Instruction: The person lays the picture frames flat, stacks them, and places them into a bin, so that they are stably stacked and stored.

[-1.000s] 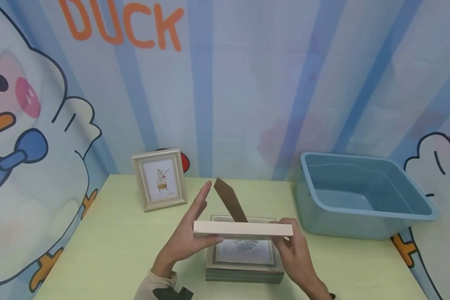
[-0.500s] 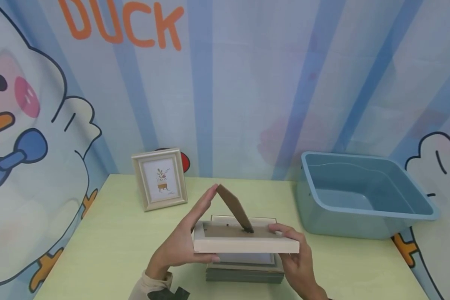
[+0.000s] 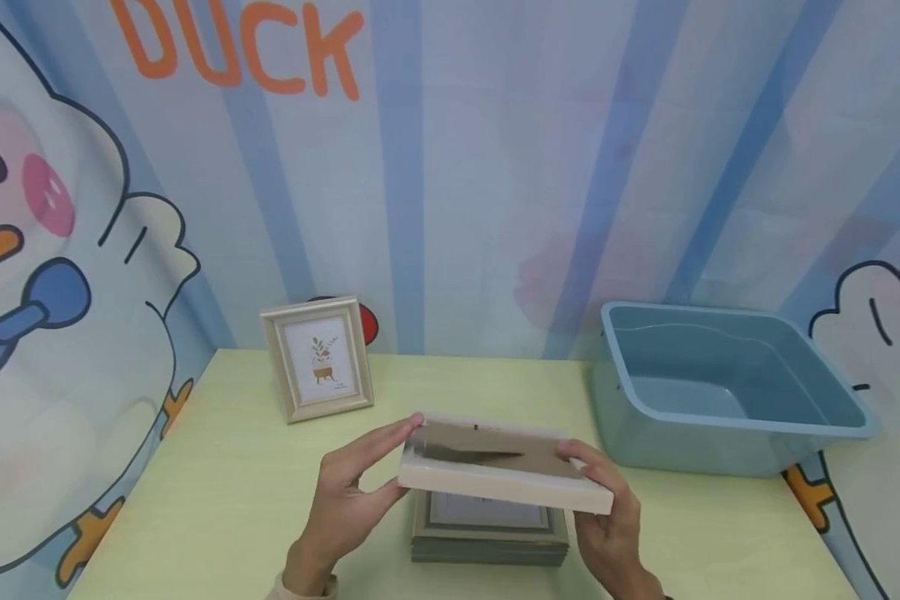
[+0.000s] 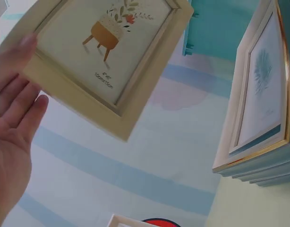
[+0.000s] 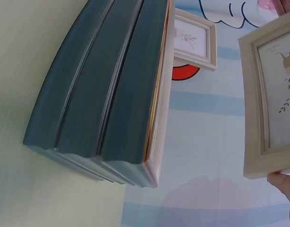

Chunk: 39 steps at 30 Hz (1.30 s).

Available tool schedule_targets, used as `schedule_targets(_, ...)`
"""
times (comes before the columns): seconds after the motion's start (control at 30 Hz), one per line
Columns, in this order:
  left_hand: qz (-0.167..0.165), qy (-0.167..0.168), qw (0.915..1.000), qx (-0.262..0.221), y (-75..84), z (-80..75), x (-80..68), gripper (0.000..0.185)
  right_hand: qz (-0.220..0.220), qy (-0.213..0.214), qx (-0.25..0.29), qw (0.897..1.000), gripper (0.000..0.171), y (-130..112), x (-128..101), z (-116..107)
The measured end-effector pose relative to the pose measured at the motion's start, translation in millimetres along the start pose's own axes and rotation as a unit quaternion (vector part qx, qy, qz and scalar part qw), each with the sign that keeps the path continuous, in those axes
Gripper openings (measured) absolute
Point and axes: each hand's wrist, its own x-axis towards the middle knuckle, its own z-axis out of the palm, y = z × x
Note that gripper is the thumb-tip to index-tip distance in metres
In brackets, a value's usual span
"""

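Item 1. Cream picture frame (image 3: pixel 498 467), held face down between both hands above the bench (image 3: pixel 217 492). Brown backing board upward, its stand folded flat against the back. Printed side, a potted plant on legs, faces down, as the left wrist view (image 4: pixel 100 47) and right wrist view (image 5: pixel 272 104) show.

Item 2. Left hand (image 3: pixel 345 508), grip on the frame's left short edge: thumb under the near corner, fingers (image 3: pixel 390 435) stretched along the far corner. In the left wrist view the fingers (image 4: pixel 17 109) lie nearly straight beside the frame, one fingertip on its rim.

Item 3. Right hand (image 3: pixel 607 521), grip clamped on the frame's right edge: fingers curled over the top, thumb below. Only a fingertip (image 5: pixel 282 182) shows in the right wrist view, touching the frame's lower corner.

Item 4. Stack of frames (image 3: pixel 490 533), blue-grey edged, lying flat on the bench directly beneath the held frame, apart from it. Top frame shows a pale print (image 4: pixel 260 90); stacked edges seen close in the right wrist view (image 5: pixel 107 94).

Item 5. Standing frame (image 3: pixel 317 357), cream, upright and leaning back, beyond and left of the left grip, near the wall.

Item 6. Blue tub (image 3: pixel 727 392), on the bench beyond and right of the right grip.
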Motion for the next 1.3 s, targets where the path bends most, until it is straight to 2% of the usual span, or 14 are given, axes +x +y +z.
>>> schedule_targets(0.13,0.008,0.027,0.9995,-0.017,-0.4,0.3,-7.2,0.034,-0.003,0.007,0.010,1.000,0.016,1.8,-0.5,0.3)
schedule_targets(0.33,0.005,0.035,0.9993,-0.012,0.0,1.3,-9.1,0.034,0.013,0.001,-0.002,1.000,0.018,3.1,-3.3,0.0)
schedule_targets(0.47,0.004,0.046,0.9987,0.022,0.4,2.9,-2.1,0.041,0.049,-0.007,-0.053,0.997,0.026,3.2,-5.9,-1.7)
schedule_targets(0.53,-0.008,0.051,0.9980,0.037,-0.1,3.5,2.8,0.045,0.080,-0.015,-0.086,0.993,0.029,1.5,-4.9,-2.6)
schedule_targets(0.67,-0.049,0.046,0.9958,0.062,-2.1,3.5,13.9,0.040,0.159,-0.040,-0.151,0.975,0.028,-5.5,5.4,-3.0)
schedule_targets(0.8,-0.077,0.034,0.9927,0.086,-5.0,3.1,23.0,0.034,0.231,-0.060,-0.221,0.946,0.034,-11.8,18.2,-1.8)
schedule_targets(0.9,-0.088,0.019,0.9912,0.097,-8.5,3.6,25.2,0.033,0.296,-0.064,-0.231,0.924,0.033,-13.7,20.3,-1.6)
schedule_targets(1.03,-0.116,0.000,0.9872,0.109,-14.6,4.6,25.7,0.029,0.383,-0.031,-0.181,0.905,0.039,-14.0,16.3,-0.8)
schedule_targets(1.07,-0.128,0.001,0.9857,0.110,-16.4,4.6,25.7,0.027,0.389,-0.015,-0.166,0.906,0.041,-14.3,14.7,-0.4)
schedule_targets(1.13,-0.159,0.002,0.9815,0.106,-19.0,4.2,25.6,0.025,0.376,0.010,-0.143,0.916,0.044,-14.6,11.4,-0.5)
schedule_targets(1.23,-0.211,0.007,0.9737,0.087,-21.5,3.3,24.9,0.025,0.311,0.018,-0.123,0.942,0.049,-12.9,7.7,-2.4)
schedule_targets(1.3,-0.242,0.007,0.9675,0.075,-21.7,3.1,25.2,0.025,0.276,0.010,-0.114,0.954,0.052,-10.9,7.4,-4.5)
